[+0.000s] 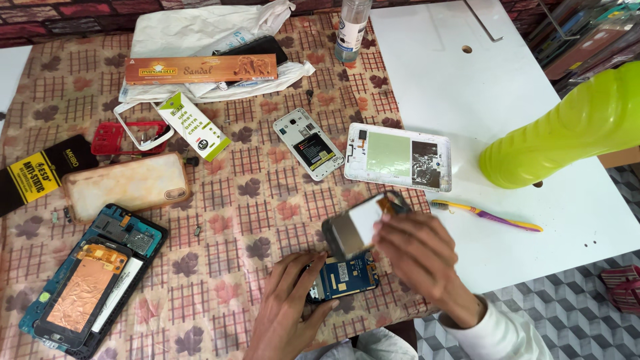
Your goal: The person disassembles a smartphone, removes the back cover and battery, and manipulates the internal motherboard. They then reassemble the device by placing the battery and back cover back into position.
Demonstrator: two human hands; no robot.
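While the left hand point(288, 303) presses flat on the counter point(267, 200), its fingers pinning the near-left edge of an opened phone point(347, 277) with a blue circuit board showing, the right hand point(420, 257) holds a detached screen panel point(360, 227) tilted just above that phone, fingers closed around its right edge. Beyond the opened phone lie a small white phone point(310, 143) with its back off and, to the right of that, a white tablet back point(399, 157). A purple and yellow toothbrush point(487, 215) rests right of the screen panel. Far left of the opened phone sits a larger dismantled phone point(93, 277) with copper foil, and behind it a worn clear case point(127, 185).
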